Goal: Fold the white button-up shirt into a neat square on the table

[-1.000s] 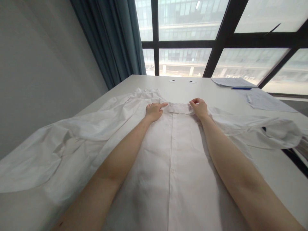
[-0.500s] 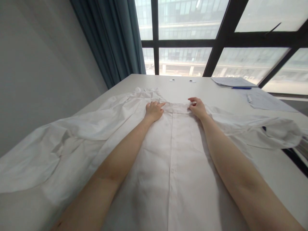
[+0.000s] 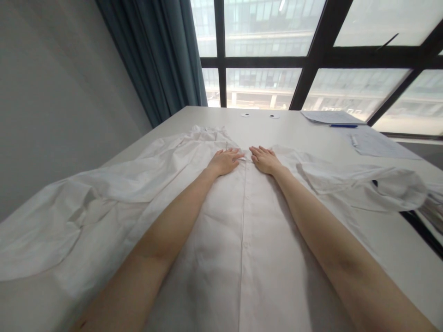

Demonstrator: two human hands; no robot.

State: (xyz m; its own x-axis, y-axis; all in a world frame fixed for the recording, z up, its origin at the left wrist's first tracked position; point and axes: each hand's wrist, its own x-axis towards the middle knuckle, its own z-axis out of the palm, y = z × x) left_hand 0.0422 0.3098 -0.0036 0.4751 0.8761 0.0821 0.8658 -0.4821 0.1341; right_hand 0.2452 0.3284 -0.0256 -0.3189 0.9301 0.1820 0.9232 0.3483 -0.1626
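Observation:
A white button-up shirt (image 3: 221,230) lies spread over the table, its buttoned front strip running down the middle. One sleeve (image 3: 114,180) stretches out to the left in wrinkles; the other sleeve (image 3: 367,184) reaches right, its end near the table's right edge. My left hand (image 3: 224,161) rests flat on the fabric near the collar, fingers extended. Opposite it, my right hand (image 3: 265,159) lies palm down on the collar's other side, fingers stretched forward. A small gap parts the two hands, and the collar is partly hidden beneath them.
The white table (image 3: 284,133) extends to a dark-framed window (image 3: 263,62). Papers (image 3: 377,143) with a blue pen (image 3: 343,126) lie at the back right. Two small round discs (image 3: 274,116) are at the far edge. A blue curtain (image 3: 162,60) hangs at the left.
My right hand has moved left along the collar, from its right end to near the front strip, and its fingers have gone from pinching to flat. My left hand has shifted slightly and flattened.

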